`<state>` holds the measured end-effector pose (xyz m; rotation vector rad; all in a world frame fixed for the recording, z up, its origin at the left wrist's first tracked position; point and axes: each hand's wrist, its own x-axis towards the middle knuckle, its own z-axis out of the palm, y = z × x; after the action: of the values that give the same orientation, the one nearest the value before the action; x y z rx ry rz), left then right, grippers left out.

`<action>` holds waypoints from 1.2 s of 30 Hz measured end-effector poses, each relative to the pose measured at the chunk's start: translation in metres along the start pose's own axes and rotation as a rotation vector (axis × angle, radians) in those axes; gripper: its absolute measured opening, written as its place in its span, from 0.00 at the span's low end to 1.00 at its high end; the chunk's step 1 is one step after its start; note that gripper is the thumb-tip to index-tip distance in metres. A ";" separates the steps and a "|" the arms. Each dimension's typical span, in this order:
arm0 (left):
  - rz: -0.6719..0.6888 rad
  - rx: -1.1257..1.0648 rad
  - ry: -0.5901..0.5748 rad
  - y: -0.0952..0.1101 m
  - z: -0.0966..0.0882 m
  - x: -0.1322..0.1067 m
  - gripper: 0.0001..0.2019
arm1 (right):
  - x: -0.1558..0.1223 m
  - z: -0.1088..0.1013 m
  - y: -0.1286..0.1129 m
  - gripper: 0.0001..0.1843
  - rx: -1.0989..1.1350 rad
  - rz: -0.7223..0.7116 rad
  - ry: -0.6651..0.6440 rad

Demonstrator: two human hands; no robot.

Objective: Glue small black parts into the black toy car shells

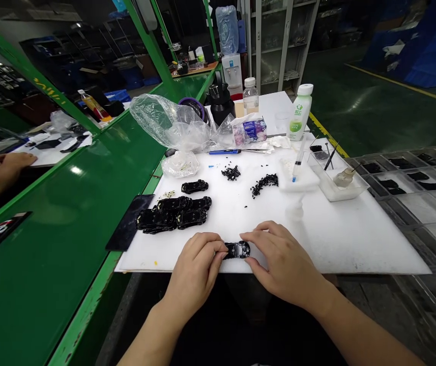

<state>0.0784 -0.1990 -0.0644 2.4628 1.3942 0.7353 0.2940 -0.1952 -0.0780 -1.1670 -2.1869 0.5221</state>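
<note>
A small black toy car body (236, 249) lies near the front edge of the white board (355, 239). My left hand (197, 272) pinches its left end with curled fingers. My right hand (282, 262) grips its right end, thumb below and fingers on top. A cluster of several similar black car bodies (175, 212) lies further back to the left. Two heaps of tiny black parts (265, 183) sit mid-board.
A dark phone (129, 229) lies at the board's left edge beside the green conveyor (68, 213). A syringe (298, 161), clear tray (336, 178), bottles (299, 112), a blue pen (223, 151) and plastic bags (168, 122) stand behind. Another person's hand (0, 168) rests far left. Clear trays (412, 178) sit right.
</note>
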 end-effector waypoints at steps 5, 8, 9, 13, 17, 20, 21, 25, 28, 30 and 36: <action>0.032 0.017 -0.001 0.004 0.005 -0.001 0.06 | 0.000 0.000 0.000 0.21 0.001 -0.005 -0.007; 0.043 0.031 -0.001 0.005 0.007 0.000 0.06 | 0.000 0.000 0.001 0.20 -0.002 -0.005 -0.006; 0.044 0.040 -0.003 0.004 0.007 0.000 0.06 | 0.000 0.000 0.001 0.20 -0.004 -0.003 -0.006; 0.043 0.095 -0.017 0.004 0.004 0.005 0.05 | 0.000 0.001 0.001 0.20 -0.009 0.006 -0.005; 0.057 0.158 -0.081 0.007 0.001 0.016 0.05 | 0.000 0.001 0.001 0.20 -0.013 0.008 -0.008; 0.067 0.189 -0.167 0.010 0.002 0.025 0.07 | 0.000 0.001 0.001 0.20 -0.008 0.006 0.002; 0.071 0.197 -0.197 0.011 0.003 0.028 0.08 | 0.000 0.002 0.001 0.21 -0.005 0.007 0.006; 0.073 0.218 -0.233 0.012 0.006 0.033 0.09 | 0.000 0.002 0.002 0.22 0.000 0.010 0.011; 0.065 0.207 -0.230 0.012 0.004 0.031 0.09 | 0.000 0.001 0.002 0.21 -0.004 0.012 -0.002; 0.045 0.176 -0.224 0.009 -0.001 0.028 0.09 | 0.000 0.001 0.002 0.21 -0.007 0.018 -0.006; -0.085 0.066 -0.159 -0.005 -0.020 0.018 0.08 | -0.002 0.002 0.002 0.23 0.013 0.013 -0.012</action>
<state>0.0717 -0.1825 -0.0438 2.4327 1.4744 0.4710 0.2947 -0.1960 -0.0806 -1.1751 -2.1842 0.5498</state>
